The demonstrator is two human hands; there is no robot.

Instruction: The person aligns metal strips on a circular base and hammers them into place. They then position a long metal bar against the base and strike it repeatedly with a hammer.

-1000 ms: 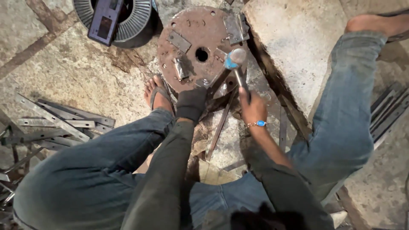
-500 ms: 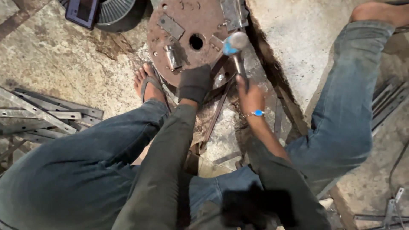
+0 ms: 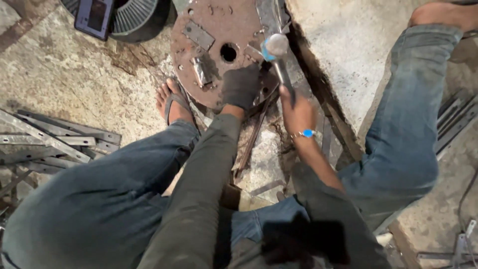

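The left hand [image 3: 240,87], in a dark glove, presses flat on the near edge of a rusty round steel plate [image 3: 211,30] that lies on the floor; whether anything is pinched under the palm cannot be told. The right hand [image 3: 298,110], bare, with a blue-faced band at the wrist, is closed around the handle of a hammer [image 3: 277,47]. The hammer's head, grey metal with a blue collar, is raised just over the plate's right edge, close to the gloved hand. The two hands sit near each other but do not touch.

The plate has a round hole [image 3: 228,52] near its middle and small flat metal pieces [image 3: 198,35] fixed to its face. A sandalled foot [image 3: 172,103] rests against the plate's left rim. At the top left stands a dark ribbed spool [image 3: 134,17] with a flat dark device [image 3: 94,17] leaning on it; what the spool holds cannot be made out. Grey angle-iron bars [image 3: 55,142] lie stacked at the left. A pale concrete slab [image 3: 343,55] runs along the right of the plate.
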